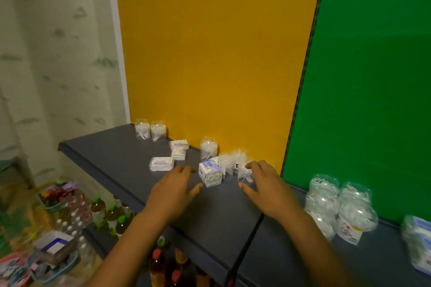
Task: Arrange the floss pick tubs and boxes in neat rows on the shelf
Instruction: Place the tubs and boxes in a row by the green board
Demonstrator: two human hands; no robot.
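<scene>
Dark grey shelf [112, 154] against a yellow back panel [210, 53], green panel [373, 77] off to the right. Two clear floss pick tubs [150, 129] tucked in the far left corner, three flat white boxes [172, 155] loosely scattered mid-shelf, another clear tub [209, 148] by the yellow panel. Left hand [173, 190] hovering with fingers spread and relaxed, holding nothing, just beside a blue-and-white cube box [210, 173] tilted off square. Right hand [263, 183] also spread – fingertips touching a cluster of clear tubs [233, 162], grip unclear through blur. Bagged tubs [338, 205] further right – well apart. Drink bottles [109, 213] on the lower level.
</scene>
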